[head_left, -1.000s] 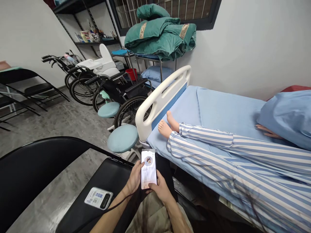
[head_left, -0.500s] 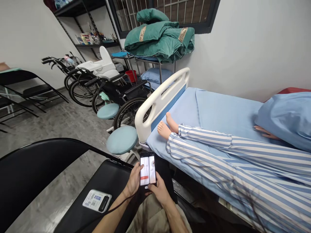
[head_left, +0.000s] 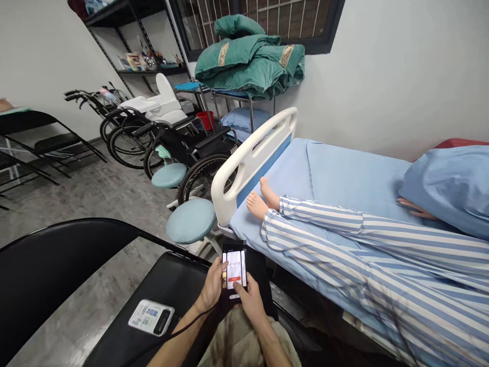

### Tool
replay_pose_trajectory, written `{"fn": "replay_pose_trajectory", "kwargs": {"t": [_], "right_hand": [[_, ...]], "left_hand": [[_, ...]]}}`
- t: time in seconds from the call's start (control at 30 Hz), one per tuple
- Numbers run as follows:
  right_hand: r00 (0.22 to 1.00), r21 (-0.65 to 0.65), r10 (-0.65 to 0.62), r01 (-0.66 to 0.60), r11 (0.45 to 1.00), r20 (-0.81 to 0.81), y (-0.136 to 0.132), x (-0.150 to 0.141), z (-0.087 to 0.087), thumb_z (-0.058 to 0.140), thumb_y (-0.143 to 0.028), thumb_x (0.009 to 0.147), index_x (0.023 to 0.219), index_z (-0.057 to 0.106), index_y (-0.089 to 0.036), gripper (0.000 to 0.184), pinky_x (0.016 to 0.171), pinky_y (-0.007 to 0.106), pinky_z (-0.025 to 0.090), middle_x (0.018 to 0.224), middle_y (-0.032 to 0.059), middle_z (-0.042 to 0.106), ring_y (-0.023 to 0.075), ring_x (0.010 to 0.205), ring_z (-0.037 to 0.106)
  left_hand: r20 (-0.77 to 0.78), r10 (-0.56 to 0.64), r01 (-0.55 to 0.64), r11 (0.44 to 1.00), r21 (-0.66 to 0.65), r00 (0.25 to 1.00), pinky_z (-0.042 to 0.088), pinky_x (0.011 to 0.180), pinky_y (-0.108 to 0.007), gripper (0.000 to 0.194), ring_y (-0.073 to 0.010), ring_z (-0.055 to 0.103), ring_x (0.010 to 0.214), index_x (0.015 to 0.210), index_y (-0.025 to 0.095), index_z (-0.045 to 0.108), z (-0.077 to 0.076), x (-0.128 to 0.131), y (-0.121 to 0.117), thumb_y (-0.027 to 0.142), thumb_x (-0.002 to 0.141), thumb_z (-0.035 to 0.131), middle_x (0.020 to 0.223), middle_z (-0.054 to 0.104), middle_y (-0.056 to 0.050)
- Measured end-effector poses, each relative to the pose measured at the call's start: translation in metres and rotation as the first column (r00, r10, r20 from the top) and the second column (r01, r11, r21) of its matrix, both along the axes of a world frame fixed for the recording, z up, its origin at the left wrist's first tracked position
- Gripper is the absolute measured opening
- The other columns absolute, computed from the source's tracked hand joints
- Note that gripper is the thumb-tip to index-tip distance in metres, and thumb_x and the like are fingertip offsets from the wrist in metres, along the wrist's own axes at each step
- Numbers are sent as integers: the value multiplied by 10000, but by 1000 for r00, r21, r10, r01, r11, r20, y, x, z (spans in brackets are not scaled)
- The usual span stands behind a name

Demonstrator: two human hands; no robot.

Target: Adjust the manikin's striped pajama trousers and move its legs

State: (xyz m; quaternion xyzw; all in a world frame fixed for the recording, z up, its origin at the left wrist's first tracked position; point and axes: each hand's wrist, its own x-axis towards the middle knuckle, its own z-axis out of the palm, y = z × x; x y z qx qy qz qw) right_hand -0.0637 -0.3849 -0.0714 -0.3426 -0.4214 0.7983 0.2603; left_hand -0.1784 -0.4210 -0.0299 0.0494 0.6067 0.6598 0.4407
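A smartphone (head_left: 234, 267) with a lit screen is held upright between my two hands, low in the middle of the view. My left hand (head_left: 212, 286) grips its left edge, with the thumb at the screen's side. On the lower right, my right hand (head_left: 250, 299) supports the phone, and its thumb lies over the lower screen near a red button. A thin black cable runs along my left forearm to a white device with printed labels (head_left: 151, 317) on the black chair seat (head_left: 153, 278).
Right of me is a bed with a white footboard (head_left: 255, 148); a figure in striped trousers (head_left: 328, 214) lies there. Light-blue stools (head_left: 191, 220) and a wheelchair (head_left: 206, 168) stand beyond the chair. Green bedding (head_left: 252, 61) is piled on a rack at the back.
The screen has changed from two side-by-side panels to one centred card with a red button. My right thumb has moved up slightly on the screen. Both hands still hold the phone.
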Motion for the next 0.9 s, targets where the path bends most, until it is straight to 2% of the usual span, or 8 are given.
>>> {"fn": "replay_pose_trajectory", "kwargs": {"t": [0.1, 0.23, 0.37, 0.53, 0.7, 0.9], "right_hand": [[1000, 34, 2, -1, 999, -25, 0, 0, -1, 733, -376, 722, 985, 714, -168, 336, 675, 301, 566, 827, 47, 717, 173, 688, 625], [1000, -2, 14, -14, 1000, -12, -1, 1, -2, 707, -377, 724, 1013, 699, -172, 354, 580, 271, 543, 797, 41, 703, 152, 614, 593], [1000, -24, 27, -27, 999, -8, 0, 2, -5, 709, -369, 702, 1009, 691, -171, 365, 536, 245, 523, 821, 51, 702, 160, 644, 606], [998, -63, 61, -60, 996, 8, 1, 4, -7, 720, -374, 691, 996, 672, -171, 369, 479, 223, 494, 786, 42, 691, 179, 668, 628], [995, -101, 94, -91, 991, 23, 2, 6, -9, 723, -389, 671, 985, 646, -173, 389, 430, 215, 473, 760, 20, 690, 153, 580, 605], [994, -120, 107, -103, 987, 23, 2, 7, -11, 700, -345, 648, 870, 610, -182, 289, 440, 215, 477, 703, -2, 677, 149, 554, 608]], "left_hand": [[-10, -4, 4, 1000, 5, 1000, 526, 596, -244, 417, -187, 687, 743, 931, 166, 620, -2, -1, 0, 426, 654, 794, 824, 710, -33], [-19, -17, 17, 1000, 6, 1000, 494, 560, -236, 360, -179, 670, 721, 894, 168, 625, -6, -3, 1, 416, 676, 769, 781, 695, -26], [-11, -11, 11, 1000, -5, 1000, 450, 517, -231, 348, -151, 626, 630, 840, 172, 604, -11, -3, 3, 435, 678, 764, 730, 669, -9], [-6, 65, -65, 998, 20, 998, 474, 598, -249, 376, -144, 601, 631, 802, 151, 619, -16, -3, 4, 396, 603, 824, 709, 654, -5], [8, 68, -68, 997, 37, 998, 472, 620, -257, 352, -150, 594, 650, 787, 161, 612, -18, -3, 4, 394, 622, 818, 715, 645, -2], [55, 89, -91, 995, 42, 994, 454, 630, -268, 288, -163, 595, 655, 753, 172, 613, -18, -3, 3, 343, 636, 814, 714, 653, -21]]}}
